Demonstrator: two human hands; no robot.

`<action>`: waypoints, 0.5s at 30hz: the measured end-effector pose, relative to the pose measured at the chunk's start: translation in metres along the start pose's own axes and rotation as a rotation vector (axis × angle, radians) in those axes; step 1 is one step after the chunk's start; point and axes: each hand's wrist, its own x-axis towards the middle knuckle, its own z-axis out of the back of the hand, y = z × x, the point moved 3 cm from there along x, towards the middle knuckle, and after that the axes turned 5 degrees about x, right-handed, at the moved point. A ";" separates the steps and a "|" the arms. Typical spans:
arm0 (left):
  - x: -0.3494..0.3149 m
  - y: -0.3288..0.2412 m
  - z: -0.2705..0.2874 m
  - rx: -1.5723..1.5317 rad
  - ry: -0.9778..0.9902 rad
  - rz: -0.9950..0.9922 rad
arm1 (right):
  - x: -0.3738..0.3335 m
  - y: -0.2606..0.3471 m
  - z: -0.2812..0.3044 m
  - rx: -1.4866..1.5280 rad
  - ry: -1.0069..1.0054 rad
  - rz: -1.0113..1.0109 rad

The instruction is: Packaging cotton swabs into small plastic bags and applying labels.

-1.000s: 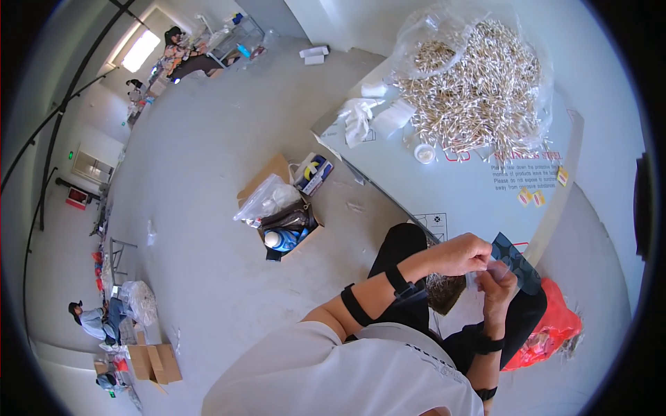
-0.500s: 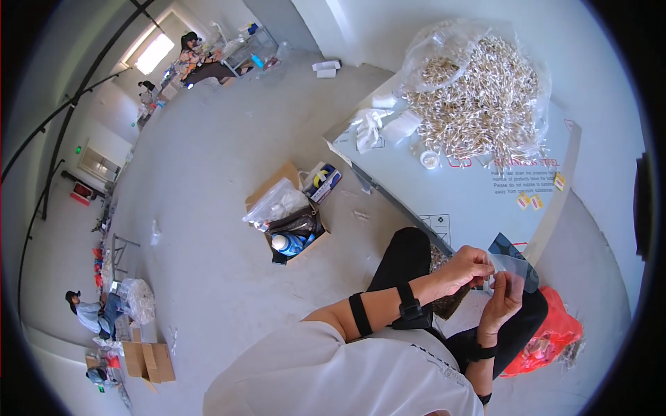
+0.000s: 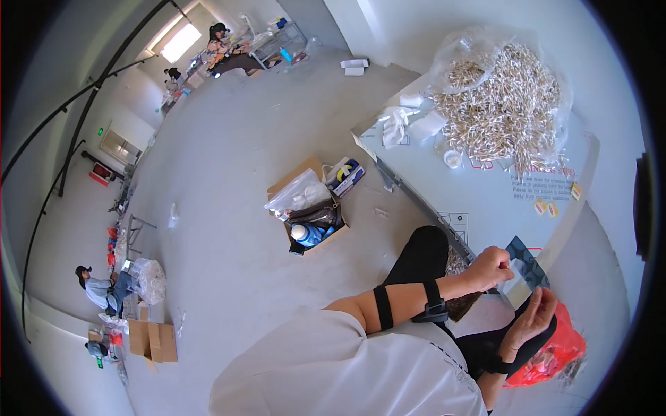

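Observation:
A small translucent plastic bag (image 3: 515, 283) spans the gap between my hands at the lower right, above my lap. My left hand (image 3: 488, 269) is closed, its fingertips pinching at the bag's left side. Below and to the right, my right hand (image 3: 530, 323) has thumb and fingers together at the bag's lower right corner. What lies inside the bag is too small to tell. Just behind it rests a dark patterned sheet (image 3: 528, 262) at the table's near edge. Farther back, a big heap of what look like cotton swabs (image 3: 513, 111) spills from a clear bag.
The swabs lie on a pale blue table (image 3: 479, 197), beside a small round tub (image 3: 452, 159) and small yellow-and-white packets (image 3: 547, 208). A red plastic bag (image 3: 555, 350) sits by my right leg. On the floor stands an open carton (image 3: 331, 239). Other people work farther off.
My hands have moved apart and the bag now hangs stretched between them, lower than before. The whole view has shifted, so the surroundings appear farther right.

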 end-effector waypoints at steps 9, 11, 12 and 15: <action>-0.004 -0.014 -0.032 0.354 0.146 -0.227 | -0.003 -0.017 -0.009 0.175 0.352 -0.325; -0.002 -0.015 -0.036 0.317 0.219 -0.244 | -0.003 -0.021 -0.004 0.181 0.315 -0.273; 0.000 -0.011 -0.036 0.122 0.312 -0.081 | -0.002 -0.022 0.000 0.180 0.309 -0.277; 0.005 -0.005 -0.043 -0.174 0.403 0.198 | -0.001 -0.024 0.011 0.123 0.326 -0.269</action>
